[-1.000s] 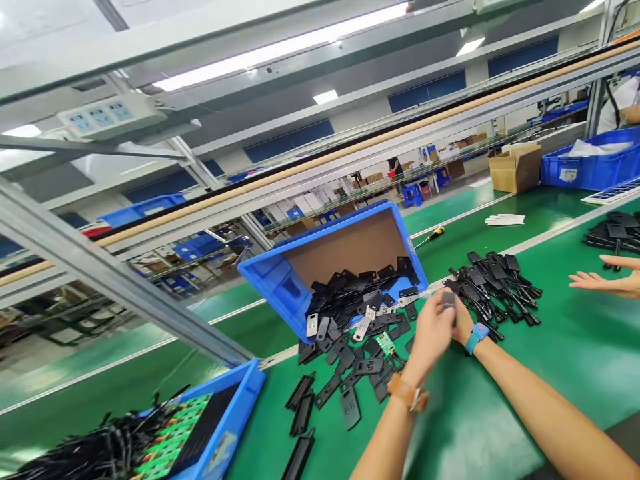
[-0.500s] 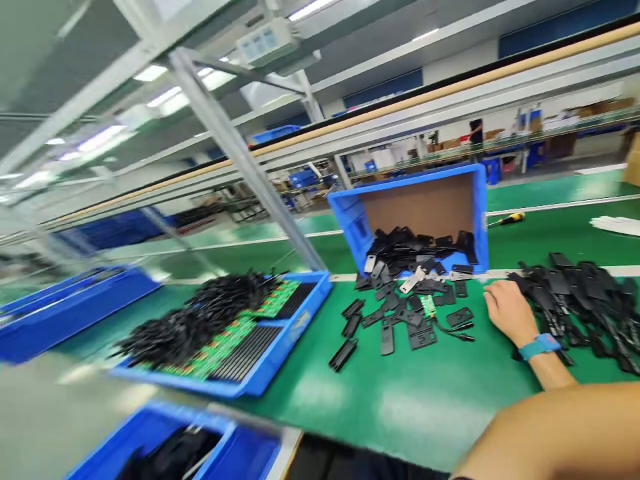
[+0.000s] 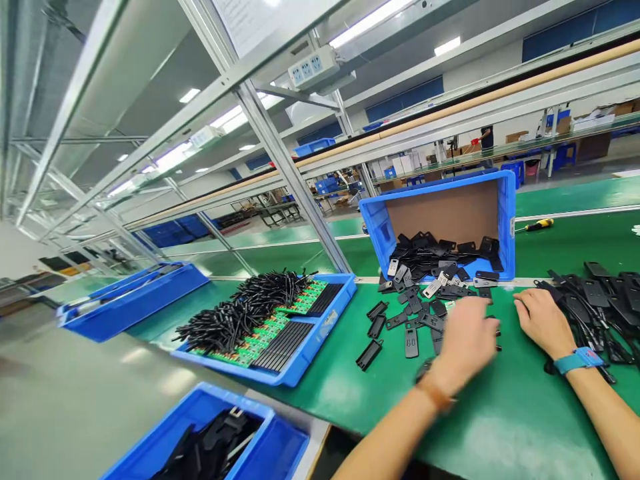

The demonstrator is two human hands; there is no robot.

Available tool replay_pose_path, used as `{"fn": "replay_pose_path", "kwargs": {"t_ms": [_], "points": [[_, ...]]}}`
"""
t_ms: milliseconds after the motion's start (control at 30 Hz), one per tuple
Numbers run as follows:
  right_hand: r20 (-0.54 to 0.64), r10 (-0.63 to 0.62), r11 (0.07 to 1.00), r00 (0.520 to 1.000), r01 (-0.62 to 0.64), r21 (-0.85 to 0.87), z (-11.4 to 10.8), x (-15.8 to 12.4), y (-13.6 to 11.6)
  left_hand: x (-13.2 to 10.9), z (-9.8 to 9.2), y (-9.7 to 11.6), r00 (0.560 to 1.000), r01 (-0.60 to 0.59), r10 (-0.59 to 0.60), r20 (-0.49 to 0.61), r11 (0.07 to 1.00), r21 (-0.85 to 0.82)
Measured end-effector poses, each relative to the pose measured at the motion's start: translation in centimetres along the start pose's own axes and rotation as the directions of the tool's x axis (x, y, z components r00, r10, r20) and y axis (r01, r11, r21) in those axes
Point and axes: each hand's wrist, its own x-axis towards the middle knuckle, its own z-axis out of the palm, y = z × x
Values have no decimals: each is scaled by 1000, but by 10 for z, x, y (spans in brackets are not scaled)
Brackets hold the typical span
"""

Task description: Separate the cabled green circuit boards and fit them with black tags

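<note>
Green-matted table (image 3: 490, 427) in factory hall, metal rack frames overhead. Tipped blue plastic bin with cardboard liner (image 3: 445, 217) as landmark: flat black plastic parts (image 3: 415, 320) spill from its mouth onto table. Left hand (image 3: 465, 343) just in front of bin, fingers loosely spread, palm down over spilled parts; whether it grips any, cannot tell. Right hand (image 3: 543, 320) right of bin, fingers curled, resting against pile of black cabled pieces (image 3: 600, 300). Blue tray of green circuit boards (image 3: 280, 320) left of bin.

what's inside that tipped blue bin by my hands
The tipped blue bin holds a heap of flat black plastic pieces spilling onto the green mat; whatever lies beneath the heap is hidden.
</note>
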Motion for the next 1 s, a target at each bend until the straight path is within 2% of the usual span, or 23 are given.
{"fn": "replay_pose_path", "kwargs": {"t_ms": [33,67,133,167,233,300,367,500,633,767,900,1000], "points": [[5,-13,1000,1000,13,-11,0,0,0,-10,-41,-22,998,3,13,-69,974,228],[6,-24,999,1000,24,-22,1,0,0,-22,-81,-46,990,61,-3,-140,908,414],[5,-40,999,999,40,-35,3,-1,1,-50,-146,-93,962,243,-95,-258,732,636],[4,-46,998,999,46,-36,4,-2,1,-65,-169,-113,944,311,-133,-301,663,681],[2,-45,999,999,45,-22,5,-3,0,-92,-194,-145,939,331,-151,-309,644,690],[0,-28,1000,1000,28,2,4,-3,-1,-110,-199,-162,947,301,-134,-292,684,665],[-2,-10,1000,1000,10,14,2,-3,-4,-118,-194,-169,948,280,-106,-299,725,629],[-8,1,1000,1000,-1,-4,-7,1,-8,-119,-189,-169,928,298,-97,-358,772,562],[0,14,1000,1000,-14,-7,-13,8,-19,-118,-191,-167,924,295,-97,-369,795,530],[84,-45,999,995,44,18,-10,13,-55,-116,-192,-162,913,293,-65,-403,793,534],[213,-142,990,967,136,44,6,9,-105,-115,-193,-161,898,297,-42,-439,793,533],[275,-146,989,950,145,22,19,2,-127,-114,-195,-165,890,303,-38,-455,795,526]]}}
